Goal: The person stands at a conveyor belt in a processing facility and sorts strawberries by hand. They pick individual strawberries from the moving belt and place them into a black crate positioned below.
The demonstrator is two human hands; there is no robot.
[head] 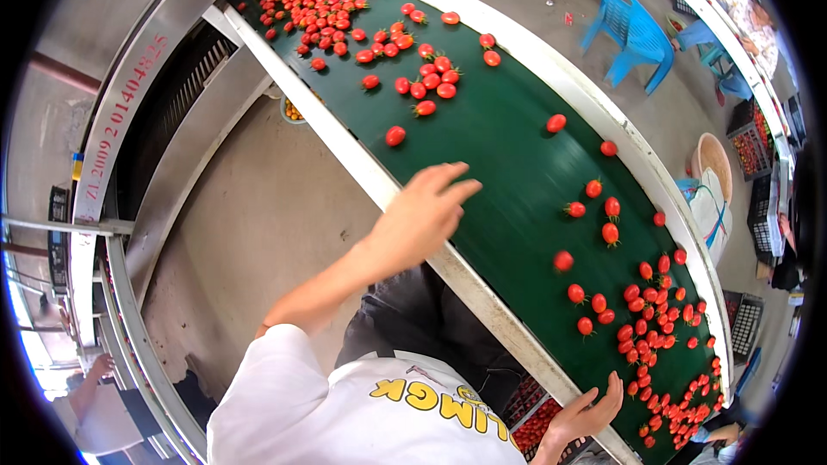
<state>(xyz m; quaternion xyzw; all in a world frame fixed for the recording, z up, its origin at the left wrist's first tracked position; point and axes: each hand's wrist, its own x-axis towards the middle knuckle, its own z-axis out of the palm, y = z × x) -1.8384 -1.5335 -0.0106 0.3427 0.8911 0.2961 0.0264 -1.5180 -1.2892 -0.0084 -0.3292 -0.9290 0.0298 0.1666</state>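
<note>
My left hand (421,214) reaches over the white side rail (475,282) of a conveyor, palm down with its fingers spread and nothing in them. Under its fingertips is bare green belt (497,219); a single cherry tomato (395,136) lies a little beyond. Lower right, my right hand (586,410) is at the same rail, fingers apart and holding nothing visible. Beside it on the belt lies a dense spread of red cherry tomatoes (652,329), some with green calyxes. Another crowded group (316,13) covers the far upper-left end of the belt.
Below the near rail, crates of tomatoes (537,429) stand close to my body. Across the belt are a blue plastic chair (627,29), a round tub (713,158), crates (753,139) and a seated person (743,26). A metal frame (187,135) curves along the left; another person (97,413) is lower left.
</note>
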